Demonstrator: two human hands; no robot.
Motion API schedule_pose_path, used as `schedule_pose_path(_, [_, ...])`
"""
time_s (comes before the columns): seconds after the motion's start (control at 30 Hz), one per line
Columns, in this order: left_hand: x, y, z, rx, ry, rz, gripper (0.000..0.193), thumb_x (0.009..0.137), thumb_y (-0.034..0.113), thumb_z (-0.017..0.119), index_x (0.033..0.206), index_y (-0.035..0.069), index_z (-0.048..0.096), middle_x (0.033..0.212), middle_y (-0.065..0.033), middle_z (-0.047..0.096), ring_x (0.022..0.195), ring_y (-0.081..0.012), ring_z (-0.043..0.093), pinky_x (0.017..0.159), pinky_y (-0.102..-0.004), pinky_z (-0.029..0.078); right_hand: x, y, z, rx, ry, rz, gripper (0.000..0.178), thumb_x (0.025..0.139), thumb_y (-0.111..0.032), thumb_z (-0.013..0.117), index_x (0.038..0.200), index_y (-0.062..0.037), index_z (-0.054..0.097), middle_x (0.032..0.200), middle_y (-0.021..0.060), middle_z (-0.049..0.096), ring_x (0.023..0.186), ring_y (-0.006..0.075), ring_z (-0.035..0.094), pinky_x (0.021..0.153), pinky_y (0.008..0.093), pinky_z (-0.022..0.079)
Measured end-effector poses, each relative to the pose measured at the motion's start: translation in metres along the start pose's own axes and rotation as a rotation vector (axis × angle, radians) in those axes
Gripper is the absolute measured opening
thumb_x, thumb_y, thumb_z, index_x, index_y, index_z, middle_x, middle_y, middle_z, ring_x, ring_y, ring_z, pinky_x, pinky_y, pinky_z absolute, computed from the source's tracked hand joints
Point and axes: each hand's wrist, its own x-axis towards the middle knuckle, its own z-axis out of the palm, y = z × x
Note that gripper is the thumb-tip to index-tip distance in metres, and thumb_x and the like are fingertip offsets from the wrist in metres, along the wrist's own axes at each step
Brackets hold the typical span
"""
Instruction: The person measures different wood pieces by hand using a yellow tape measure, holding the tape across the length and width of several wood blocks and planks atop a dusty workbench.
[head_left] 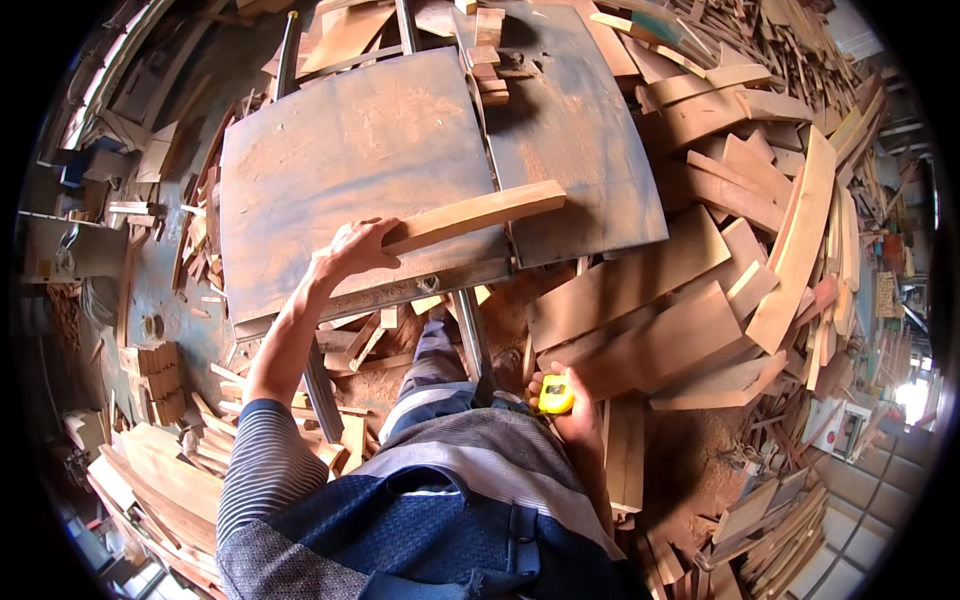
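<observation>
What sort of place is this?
Most likely a woodworking shop: boards heaped on both sides, a dusty table, and a tape measure in the right hand.

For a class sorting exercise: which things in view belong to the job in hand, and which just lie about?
Apparently in use:
wooden piece, held by the left hand
yellow tape measure, in the right hand
worktable, beneath the wooden piece

Apparently lying about:
loose boards on the right
stacked blocks on the left
</observation>
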Motion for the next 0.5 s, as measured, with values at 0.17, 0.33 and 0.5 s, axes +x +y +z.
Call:
schedule_pose_path(0.17, [-0.004,-0.051,0.036,0.242,0.075,0.073,0.074,0.075,0.027,0.084,0.141,0.006,0.057,0.142,-0.0145,0.060,0.133,-0.0348,0.054,0.111,-0.0458,0.044,0.003,-0.007,-0.006,-0.011,-0.068,0.035,0.046,0.106,-0.042,0.055,0.141,-0.0124,0.051,0.125,0.0175,0.067,0.103,0.0331,0.070,0.083,0.0485,0.060])
schedule_pose_path(0.33, [-0.018,-0.015,0.059,0.252,0.438,-0.037,0.057,0.079,0.021,0.084,0.130,0.005,0.066,0.144,-0.0166,0.058,0.138,-0.0328,0.050,0.116,-0.0507,0.041,0.016,-0.005,0.009,-0.119,-0.018,-0.109,0.048,0.105,-0.043,0.057,0.141,-0.0120,0.053,0.123,0.0183,0.067,0.101,0.0324,0.071,0.083,0.0479,0.061])
schedule_pose_path(0.5, [-0.042,0.079,0.113,-0.132,0.393,0.191,0.039,0.083,0.017,0.081,0.116,0.000,0.070,0.125,-0.0183,0.070,0.123,-0.0313,0.063,0.108,-0.0444,0.050,0.012,-0.028,0.074,-0.086,-0.176,0.127,0.056,0.103,-0.044,0.062,0.141,-0.0051,0.052,0.107,0.0169,0.069,0.093,0.0305,0.073,0.067,0.0430,0.062])
